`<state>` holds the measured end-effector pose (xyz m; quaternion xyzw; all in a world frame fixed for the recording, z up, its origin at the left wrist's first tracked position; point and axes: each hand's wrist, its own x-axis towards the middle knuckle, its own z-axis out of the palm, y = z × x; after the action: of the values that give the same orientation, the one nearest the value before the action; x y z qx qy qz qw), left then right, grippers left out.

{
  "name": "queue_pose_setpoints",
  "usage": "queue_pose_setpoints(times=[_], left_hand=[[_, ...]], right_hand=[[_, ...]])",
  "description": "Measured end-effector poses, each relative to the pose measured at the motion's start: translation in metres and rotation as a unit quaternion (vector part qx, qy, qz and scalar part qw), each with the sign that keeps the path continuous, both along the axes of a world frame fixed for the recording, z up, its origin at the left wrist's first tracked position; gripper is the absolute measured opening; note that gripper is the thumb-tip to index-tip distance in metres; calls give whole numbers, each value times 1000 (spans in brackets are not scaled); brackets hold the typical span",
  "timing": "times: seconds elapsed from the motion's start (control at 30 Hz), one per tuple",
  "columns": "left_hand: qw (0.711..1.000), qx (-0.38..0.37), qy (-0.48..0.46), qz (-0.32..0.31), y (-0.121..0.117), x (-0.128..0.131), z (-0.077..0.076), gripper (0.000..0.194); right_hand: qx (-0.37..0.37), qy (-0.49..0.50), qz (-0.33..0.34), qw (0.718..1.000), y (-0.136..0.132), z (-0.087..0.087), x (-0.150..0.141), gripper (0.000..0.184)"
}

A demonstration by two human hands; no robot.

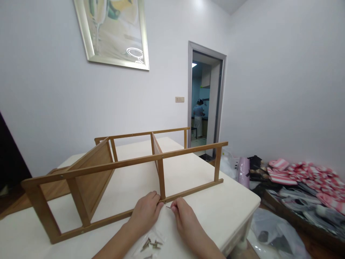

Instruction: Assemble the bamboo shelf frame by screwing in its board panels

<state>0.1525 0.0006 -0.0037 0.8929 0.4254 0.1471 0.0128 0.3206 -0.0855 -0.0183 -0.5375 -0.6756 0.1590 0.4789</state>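
A wooden shelf frame [126, 163] lies on its side on a white table [231, 201]. My left hand [145, 212] rests with curled fingers against the frame's lower rail, beside the middle upright. My right hand [181, 212] is closed in a pinch on a small screw [168, 207], whose tip points at the rail joint. Several loose screws [151, 244] lie on a clear plastic bag near the table's front edge, between my forearms.
A framed picture [114, 32] hangs on the wall. An open doorway [206, 100] shows a person standing in another room. To the right of the table, the floor holds a pile of pink striped cloth [304, 172], bags and a purple roll [244, 171].
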Motion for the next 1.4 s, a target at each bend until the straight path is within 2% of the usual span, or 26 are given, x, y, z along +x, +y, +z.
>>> queue_pose_setpoints(times=[0.6,0.83,1.07,1.4], left_hand=[[996,81,22,7,1,1,-8,27],[996,81,26,18,1,2,-7,25],[998,61,16,18,2,0,-6,24],[998,48,23,28,-3,1,-2,25]], right_hand=[[-10,4,5,1000,-1,2,0,16],[3,-12,8,1000,1,-2,-1,17],[-9,-26,5,1000,0,2,-2,16],[40,-48,-16,998,1,-4,-4,17]])
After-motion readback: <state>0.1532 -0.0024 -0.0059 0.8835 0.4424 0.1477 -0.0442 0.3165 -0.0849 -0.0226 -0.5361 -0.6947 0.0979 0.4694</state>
